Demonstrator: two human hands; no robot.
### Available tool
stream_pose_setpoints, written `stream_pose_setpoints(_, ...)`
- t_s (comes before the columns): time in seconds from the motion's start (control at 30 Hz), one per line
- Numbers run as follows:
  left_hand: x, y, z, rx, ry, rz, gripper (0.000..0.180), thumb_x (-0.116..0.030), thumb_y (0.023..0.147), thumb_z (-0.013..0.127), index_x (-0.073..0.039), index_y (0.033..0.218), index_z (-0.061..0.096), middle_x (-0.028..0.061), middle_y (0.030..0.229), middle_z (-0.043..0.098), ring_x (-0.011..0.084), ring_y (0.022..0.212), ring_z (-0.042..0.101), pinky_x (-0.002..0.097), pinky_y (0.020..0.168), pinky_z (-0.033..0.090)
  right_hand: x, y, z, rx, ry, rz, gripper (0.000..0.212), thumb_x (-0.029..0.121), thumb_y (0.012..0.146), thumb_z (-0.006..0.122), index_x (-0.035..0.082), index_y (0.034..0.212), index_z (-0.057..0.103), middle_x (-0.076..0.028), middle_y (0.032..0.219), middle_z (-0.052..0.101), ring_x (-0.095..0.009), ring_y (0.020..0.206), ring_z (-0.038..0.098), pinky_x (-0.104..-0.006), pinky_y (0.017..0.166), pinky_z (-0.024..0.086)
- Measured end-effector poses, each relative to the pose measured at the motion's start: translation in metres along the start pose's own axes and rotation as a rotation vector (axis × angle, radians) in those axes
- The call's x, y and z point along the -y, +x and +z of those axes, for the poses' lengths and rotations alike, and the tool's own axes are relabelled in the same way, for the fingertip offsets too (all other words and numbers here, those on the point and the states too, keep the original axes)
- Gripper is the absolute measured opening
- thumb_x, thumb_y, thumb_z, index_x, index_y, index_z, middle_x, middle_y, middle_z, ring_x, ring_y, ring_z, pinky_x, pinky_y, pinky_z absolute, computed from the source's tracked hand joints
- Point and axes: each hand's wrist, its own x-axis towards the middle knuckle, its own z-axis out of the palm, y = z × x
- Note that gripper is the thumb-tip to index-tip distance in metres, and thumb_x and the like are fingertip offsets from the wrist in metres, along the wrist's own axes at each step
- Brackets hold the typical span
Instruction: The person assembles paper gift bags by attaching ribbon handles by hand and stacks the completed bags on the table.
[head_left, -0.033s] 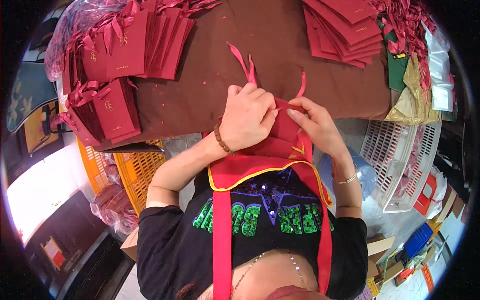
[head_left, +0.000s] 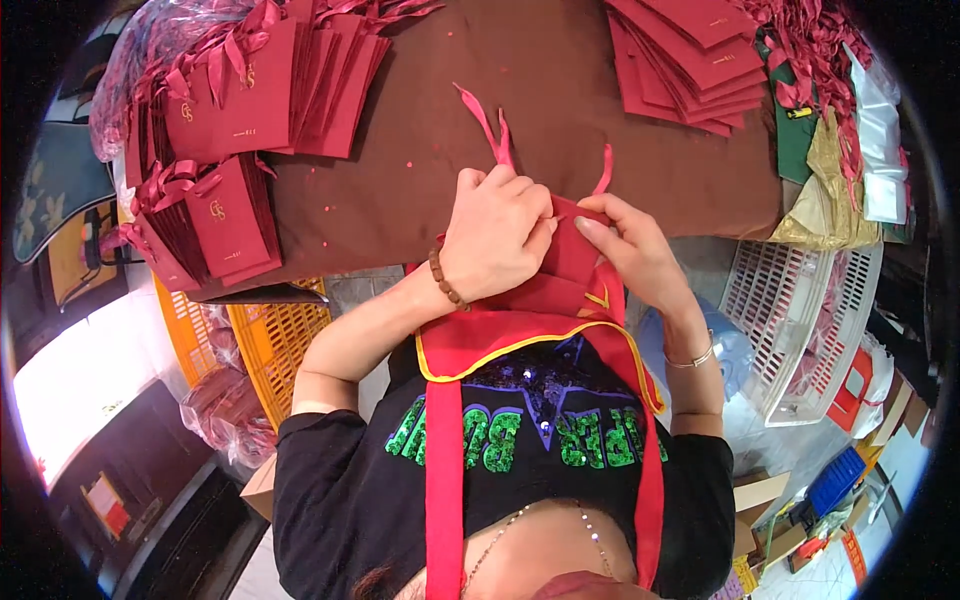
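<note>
A dark red paper gift bag (head_left: 575, 258) lies at the table's near edge, in front of my red apron. My left hand (head_left: 497, 232) is closed in a pinch at the bag's upper edge. A red ribbon (head_left: 486, 122) comes out beyond its knuckles, with two loose ends on the cloth. Fingers and thumb of my right hand (head_left: 635, 248) grip the bag's upper right edge. Another ribbon end (head_left: 605, 168) sticks up between the hands. The left fingertips and what lies under them are partly hidden.
Red gift bags with ribbon handles (head_left: 235, 95) stand in piles at the left. Flat bags (head_left: 690, 65) are stacked at the back right, beside a heap of ribbons (head_left: 810, 50). An orange crate (head_left: 275, 345) and a white crate (head_left: 790, 320) flank me below the brown-covered table (head_left: 400, 200).
</note>
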Motion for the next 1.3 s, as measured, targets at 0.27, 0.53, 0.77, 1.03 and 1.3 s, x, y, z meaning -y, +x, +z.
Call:
stream_pose_setpoints(0.27,0.000,0.001,-0.001,0.014,0.056,0.047,0.007,-0.013,0.072,0.062,-0.008,0.072,0.056,0.0039,0.072,0.056,0.0214,0.078,0.051,0.0378,0.071,0.033,0.007,-0.002,0.002,-0.033,-0.048,-0.003,0.023,0.011,0.090,0.055,0.000,0.109,0.056,0.003,0.080,0.057,-0.002,0.066,0.048,-0.0182,0.058,0.042)
stream_pose_setpoints(0.53,-0.001,0.004,0.009,-0.170,0.080,0.110,0.012,-0.011,0.071,0.065,-0.009,0.072,0.053,0.0038,0.072,0.054,0.0232,0.076,0.050,0.0371,0.068,0.034,0.008,-0.002,0.001,-0.015,-0.073,0.023,0.021,0.010,0.089,0.056,0.001,0.108,0.055,0.003,0.080,0.056,-0.001,0.063,0.046,-0.0181,0.056,0.040)
stream_pose_setpoints(0.77,0.001,-0.004,0.008,-0.203,0.115,0.210,0.012,-0.009,0.067,0.065,-0.009,0.073,0.054,0.0038,0.073,0.052,0.0227,0.076,0.051,0.0374,0.067,0.034,-0.003,-0.001,0.006,-0.080,-0.065,-0.049,0.019,0.008,0.086,0.059,0.001,0.103,0.055,0.003,0.078,0.055,-0.001,0.063,0.046,-0.0177,0.054,0.038)
stream_pose_setpoints(1.03,-0.004,-0.010,0.015,-0.239,0.264,0.300,0.012,-0.011,0.063,0.062,-0.008,0.073,0.055,0.0035,0.071,0.051,0.0214,0.078,0.053,0.0378,0.068,0.035,0.009,-0.002,0.006,-0.066,-0.156,-0.063,0.017,0.006,0.084,0.061,0.000,0.099,0.054,0.002,0.076,0.055,-0.002,0.060,0.045,-0.0184,0.052,0.038)
stream_pose_setpoints(1.3,0.004,-0.003,-0.010,-0.075,0.057,0.162,0.007,-0.019,0.078,0.057,-0.012,0.080,0.058,0.0012,0.084,0.055,0.0207,0.086,0.052,0.0391,0.076,0.033,0.010,-0.002,0.011,-0.073,-0.185,-0.138,0.021,0.005,0.083,0.061,-0.001,0.103,0.055,-0.002,0.077,0.059,-0.004,0.061,0.050,-0.0210,0.054,0.041)
